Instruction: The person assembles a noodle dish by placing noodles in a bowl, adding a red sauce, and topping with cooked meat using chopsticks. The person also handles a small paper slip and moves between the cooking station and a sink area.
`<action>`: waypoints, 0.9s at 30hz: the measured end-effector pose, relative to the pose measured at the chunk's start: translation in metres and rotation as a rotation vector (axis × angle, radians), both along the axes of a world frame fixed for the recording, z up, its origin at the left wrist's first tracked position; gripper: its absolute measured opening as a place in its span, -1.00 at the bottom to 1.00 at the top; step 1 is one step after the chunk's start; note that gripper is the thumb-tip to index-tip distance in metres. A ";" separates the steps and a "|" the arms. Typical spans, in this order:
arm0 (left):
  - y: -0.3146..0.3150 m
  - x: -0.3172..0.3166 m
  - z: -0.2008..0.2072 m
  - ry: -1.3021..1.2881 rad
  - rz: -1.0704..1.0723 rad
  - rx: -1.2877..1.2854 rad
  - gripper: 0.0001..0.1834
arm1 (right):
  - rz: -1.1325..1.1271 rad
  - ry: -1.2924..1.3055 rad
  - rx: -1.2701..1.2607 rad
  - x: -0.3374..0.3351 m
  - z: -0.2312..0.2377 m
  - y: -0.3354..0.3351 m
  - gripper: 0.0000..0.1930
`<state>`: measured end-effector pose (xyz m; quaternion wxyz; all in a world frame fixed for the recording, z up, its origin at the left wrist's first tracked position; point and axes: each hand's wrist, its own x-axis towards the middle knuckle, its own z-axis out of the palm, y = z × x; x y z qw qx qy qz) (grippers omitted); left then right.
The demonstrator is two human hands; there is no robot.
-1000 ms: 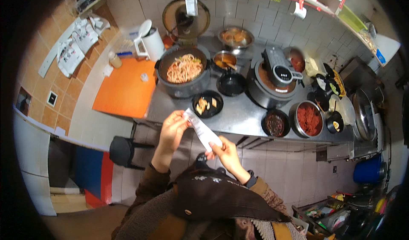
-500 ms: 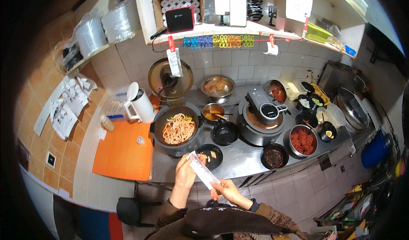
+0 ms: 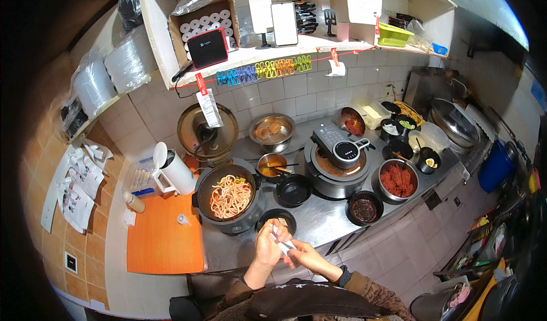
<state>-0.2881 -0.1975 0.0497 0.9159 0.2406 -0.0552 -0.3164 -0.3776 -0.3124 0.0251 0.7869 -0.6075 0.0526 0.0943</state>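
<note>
A white paper slip (image 3: 283, 244), probably a receipt, is bunched between my hands in front of the counter's near edge. My left hand (image 3: 268, 246) is closed on its upper end, and my right hand (image 3: 308, 258) grips the lower end. The fingers cover much of the paper. Just beyond my left hand sits a small black bowl (image 3: 278, 211) with pale pieces in it, partly hidden by the hand. A big grey pot (image 3: 235, 226) stands behind it to the left, with thick noodles (image 3: 232, 198) inside.
An orange board (image 3: 162, 244) lies at left, beside a white jug (image 3: 176, 175). To the right stand a lidded cooker (image 3: 335, 187), a black bowl of dark sauce (image 3: 364, 207) and a steel bowl of red food (image 3: 398, 182). A clipped receipt (image 3: 211, 110) hangs below the shelf.
The slip was stretched out long between my hands; now it is folded up small, with my hands closer together. The whole view has shifted and tilted.
</note>
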 end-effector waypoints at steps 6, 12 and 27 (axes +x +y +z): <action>0.005 0.008 0.015 -0.121 -0.035 0.061 -0.92 | -0.001 0.184 0.170 0.003 0.006 0.006 -0.83; 0.018 0.016 0.006 -0.437 -0.351 0.116 -0.33 | 0.079 0.277 0.678 0.003 0.019 0.002 -0.91; 0.023 0.029 -0.020 -0.261 -0.233 0.067 -0.68 | 0.190 0.295 0.906 0.004 0.034 0.019 -0.85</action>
